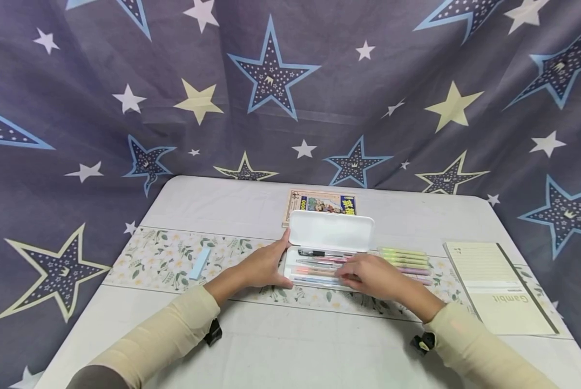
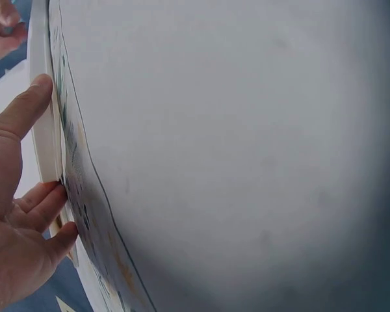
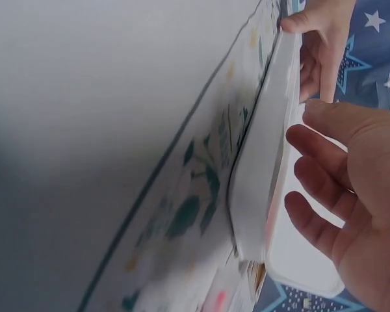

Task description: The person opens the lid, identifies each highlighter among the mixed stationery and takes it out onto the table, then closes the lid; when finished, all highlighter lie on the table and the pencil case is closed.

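White pencil case (image 3: 257, 188), lid (image 1: 331, 231) raised along its far side, pens (image 1: 315, 270) inside; left hand (image 1: 265, 265) clamped on its left end, right hand (image 1: 373, 275) over its right end, fingers loosely bent and apart, no pen seen between them. Advised handling: brace the case, lay each pen flat. Orientation: case and pens share 1 long axis, left to right.

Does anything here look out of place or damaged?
Nothing looks spilled or damaged. One small oddity: the notebook, lying to the right of the open pencil case, has its printed "Gambit" upside down in the head view.
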Demonstrator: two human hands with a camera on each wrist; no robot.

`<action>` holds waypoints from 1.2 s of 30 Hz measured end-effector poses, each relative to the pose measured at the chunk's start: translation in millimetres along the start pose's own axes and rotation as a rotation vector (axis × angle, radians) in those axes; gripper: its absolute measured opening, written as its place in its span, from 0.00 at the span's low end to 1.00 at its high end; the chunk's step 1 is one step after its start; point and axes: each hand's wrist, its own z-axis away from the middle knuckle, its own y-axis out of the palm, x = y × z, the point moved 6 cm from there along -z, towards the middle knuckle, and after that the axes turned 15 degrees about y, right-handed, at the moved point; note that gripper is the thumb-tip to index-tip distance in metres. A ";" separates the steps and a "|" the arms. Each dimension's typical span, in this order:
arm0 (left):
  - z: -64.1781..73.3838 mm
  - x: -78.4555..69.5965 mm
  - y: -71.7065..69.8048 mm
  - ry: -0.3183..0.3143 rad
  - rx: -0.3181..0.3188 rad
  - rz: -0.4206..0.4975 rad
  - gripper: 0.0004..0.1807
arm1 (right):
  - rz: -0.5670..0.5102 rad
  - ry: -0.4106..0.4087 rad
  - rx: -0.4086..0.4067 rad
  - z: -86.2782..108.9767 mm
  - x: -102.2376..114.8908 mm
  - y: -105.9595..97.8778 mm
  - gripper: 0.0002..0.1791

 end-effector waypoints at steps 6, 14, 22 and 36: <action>-0.3 -0.6 0.0 -0.004 0.004 -0.008 0.80 | 0.031 0.009 0.070 -5.5 8.7 5.7 0.13; -1.6 0.0 -0.8 -0.002 -0.005 -0.013 0.80 | 0.096 -0.017 0.085 -7.1 12.9 9.9 0.13; -0.9 0.2 -0.4 -0.007 -0.006 -0.011 0.80 | 0.149 -0.022 0.111 -9.0 15.2 13.5 0.12; -0.3 -0.7 -0.4 0.008 -0.012 -0.010 0.80 | 0.135 0.060 0.153 -13.4 15.3 17.3 0.08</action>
